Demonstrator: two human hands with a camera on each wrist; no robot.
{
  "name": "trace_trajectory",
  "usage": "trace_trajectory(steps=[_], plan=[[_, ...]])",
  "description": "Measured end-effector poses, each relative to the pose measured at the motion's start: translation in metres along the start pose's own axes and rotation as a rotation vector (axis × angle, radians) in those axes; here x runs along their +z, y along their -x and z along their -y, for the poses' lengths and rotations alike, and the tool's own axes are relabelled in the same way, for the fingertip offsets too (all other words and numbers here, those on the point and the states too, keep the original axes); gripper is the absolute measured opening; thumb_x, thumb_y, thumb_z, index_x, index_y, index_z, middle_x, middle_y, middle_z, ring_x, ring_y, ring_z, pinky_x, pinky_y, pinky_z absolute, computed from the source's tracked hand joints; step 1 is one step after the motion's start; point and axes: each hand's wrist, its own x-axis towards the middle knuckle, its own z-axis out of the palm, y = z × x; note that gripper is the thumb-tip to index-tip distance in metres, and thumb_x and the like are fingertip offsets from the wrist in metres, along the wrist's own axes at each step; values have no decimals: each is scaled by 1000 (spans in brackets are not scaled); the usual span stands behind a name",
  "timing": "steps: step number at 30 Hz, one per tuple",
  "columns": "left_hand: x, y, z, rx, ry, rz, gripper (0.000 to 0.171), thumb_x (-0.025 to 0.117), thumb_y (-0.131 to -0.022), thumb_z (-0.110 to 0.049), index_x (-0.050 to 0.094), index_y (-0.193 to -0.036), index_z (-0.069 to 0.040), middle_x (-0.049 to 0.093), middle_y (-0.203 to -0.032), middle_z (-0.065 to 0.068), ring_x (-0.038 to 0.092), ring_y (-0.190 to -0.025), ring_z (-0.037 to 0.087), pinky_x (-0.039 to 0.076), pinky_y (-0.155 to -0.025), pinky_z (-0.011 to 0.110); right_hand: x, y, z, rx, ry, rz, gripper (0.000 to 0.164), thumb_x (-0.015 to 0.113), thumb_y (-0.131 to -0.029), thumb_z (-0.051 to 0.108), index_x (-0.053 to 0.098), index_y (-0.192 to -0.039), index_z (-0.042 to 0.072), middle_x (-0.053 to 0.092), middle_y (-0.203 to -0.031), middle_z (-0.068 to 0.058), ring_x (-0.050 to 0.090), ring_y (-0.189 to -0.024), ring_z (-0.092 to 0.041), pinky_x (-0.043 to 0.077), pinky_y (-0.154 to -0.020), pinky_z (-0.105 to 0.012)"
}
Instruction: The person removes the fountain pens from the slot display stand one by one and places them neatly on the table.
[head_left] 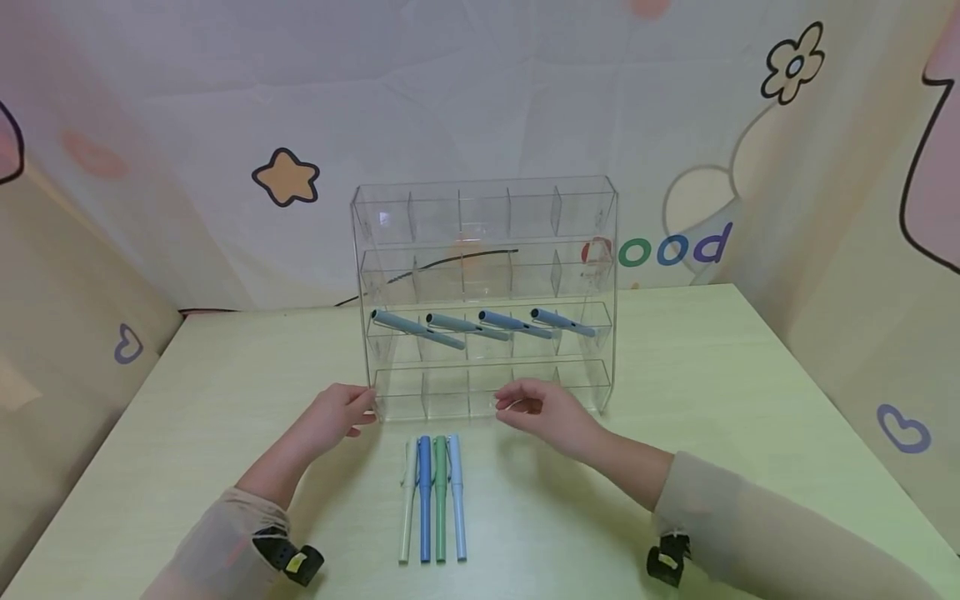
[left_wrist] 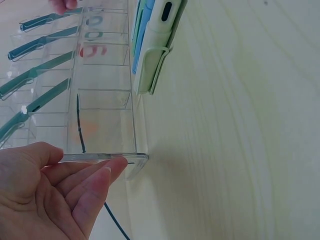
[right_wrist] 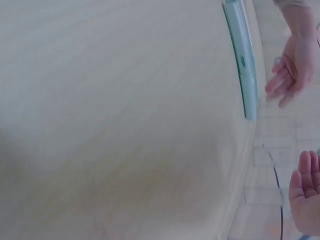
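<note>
A clear acrylic pen rack with stepped compartments stands on the table. My left hand grips its lower left side; in the left wrist view, the thumb and fingers lie on either side of the panel. In front of the rack, right of the middle, my right hand hovers with loosely bent fingers, holding nothing. Several blue and teal pens lean in the second row from the bottom. On the table before the rack lie a pale green pen, a blue pen, a green pen and a light blue pen.
The pale wooden table extends to both sides of the rack. Behind it hangs a printed cloth with a star, a flower and letters; cloth walls also close in the left and right sides.
</note>
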Motion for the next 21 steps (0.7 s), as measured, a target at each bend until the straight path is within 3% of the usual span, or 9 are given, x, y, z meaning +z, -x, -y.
trace_trajectory(steps=[7,14,17,21], plan=[[-1,0,-1,-2,1,-3,39,36,-101,-13,48,-126,14,50,-127,30,56,-110,38,53,-79,41,-32,3,4,-127,124,-223,19,67,-86,9,66,-104,3,67,-95,-5,62,-86,-17,52,-73,-22],[-1,1,-3,-3,-5,-6,39,36,-101,-13,47,-127,14,51,-126,30,56,-109,38,53,-79,41,-61,-2,3,-374,322,-526,16,69,-83,4,67,-99,1,66,-92,-6,62,-84,-18,52,-75,-24],[-1,1,-3,-3,-8,-5,39,36,-101,-13,47,-127,14,51,-126,29,56,-110,37,53,-79,41,-71,-9,0,-456,401,-550,23,70,-82,2,66,-104,0,65,-99,-9,61,-91,-21,51,-81,-33],[0,0,-1,-2,-7,-3,38,37,-101,-14,48,-126,13,50,-127,29,56,-110,37,53,-79,41,-79,-18,-3,-471,487,-495,30,70,-82,2,64,-111,0,63,-109,-12,59,-102,-26,48,-87,-42]])
